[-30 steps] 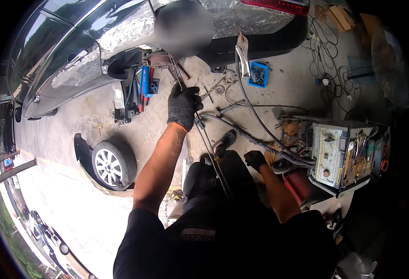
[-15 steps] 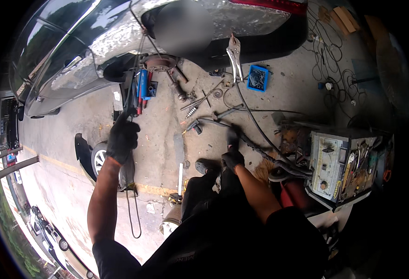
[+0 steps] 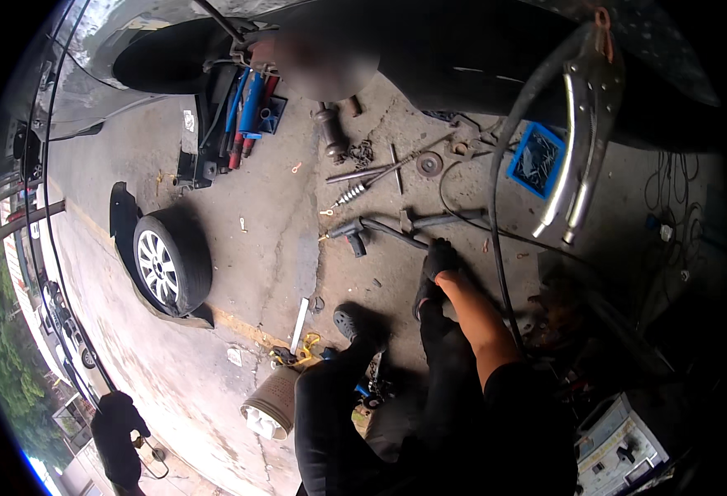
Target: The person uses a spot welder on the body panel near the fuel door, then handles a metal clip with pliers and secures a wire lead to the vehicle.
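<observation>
My left hand (image 3: 119,430), in a black glove, is low at the left edge, closed around long thin dark cords (image 3: 49,207) that run up past the car. A thin wire loop (image 3: 161,467) hangs beside it. My right hand (image 3: 442,260), also black-gloved, reaches down in front of my right leg, fingers curled; what they grip is hidden. A welding-type gun (image 3: 355,235) lies on the floor near it, its cable (image 3: 392,233) running toward that hand. A hammer (image 3: 442,219) lies just beyond. Large locking pliers (image 3: 582,140) hang close at upper right, with a thick cable.
Across the top is a car (image 3: 479,50) with a wheel off. A wheel (image 3: 169,264) stands at left near blue and red cylinders (image 3: 252,112). A blue tray of hardware (image 3: 537,161), rods (image 3: 371,174), a bucket (image 3: 268,405) and a control box (image 3: 619,442) surround me.
The view has shifted closer to the floor. My left hand has gone down and left with the cords. My right hand is nearer the gun's cable, and the pliers look much larger.
</observation>
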`<state>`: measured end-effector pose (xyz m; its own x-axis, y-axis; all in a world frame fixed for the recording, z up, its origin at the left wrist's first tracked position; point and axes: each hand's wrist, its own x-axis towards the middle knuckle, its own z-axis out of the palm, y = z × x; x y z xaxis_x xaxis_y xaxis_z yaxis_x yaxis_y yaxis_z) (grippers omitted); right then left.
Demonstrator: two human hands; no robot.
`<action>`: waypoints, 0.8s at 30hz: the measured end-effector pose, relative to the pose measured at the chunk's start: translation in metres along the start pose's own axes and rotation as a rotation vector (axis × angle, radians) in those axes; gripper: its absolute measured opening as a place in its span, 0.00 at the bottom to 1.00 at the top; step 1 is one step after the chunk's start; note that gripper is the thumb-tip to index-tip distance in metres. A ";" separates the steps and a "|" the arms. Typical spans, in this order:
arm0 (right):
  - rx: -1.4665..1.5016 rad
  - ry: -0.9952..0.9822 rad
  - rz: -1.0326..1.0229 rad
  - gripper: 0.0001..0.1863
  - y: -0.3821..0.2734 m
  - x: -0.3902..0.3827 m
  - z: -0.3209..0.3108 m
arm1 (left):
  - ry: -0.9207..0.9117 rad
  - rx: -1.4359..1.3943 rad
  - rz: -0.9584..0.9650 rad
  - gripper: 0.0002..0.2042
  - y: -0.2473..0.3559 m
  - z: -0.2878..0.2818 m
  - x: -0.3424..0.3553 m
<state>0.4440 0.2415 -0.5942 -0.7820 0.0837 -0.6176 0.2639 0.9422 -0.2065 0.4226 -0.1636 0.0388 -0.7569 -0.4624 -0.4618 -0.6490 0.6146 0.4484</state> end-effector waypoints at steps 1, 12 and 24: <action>-0.080 0.015 -0.106 0.24 -0.002 0.027 0.020 | 0.047 0.010 -0.038 0.10 0.003 0.003 -0.008; -0.262 -0.077 -0.016 0.13 0.017 0.136 0.129 | 0.073 0.451 -0.157 0.10 -0.001 0.049 -0.028; 0.870 -0.192 -0.033 0.11 -0.019 -0.069 -0.099 | -0.249 0.119 0.174 0.13 -0.004 0.025 -0.061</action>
<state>0.4369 0.2497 -0.4720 -0.7095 -0.0681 -0.7014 0.6393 0.3566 -0.6813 0.4734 -0.1217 0.0459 -0.8041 -0.1823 -0.5658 -0.4872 0.7475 0.4515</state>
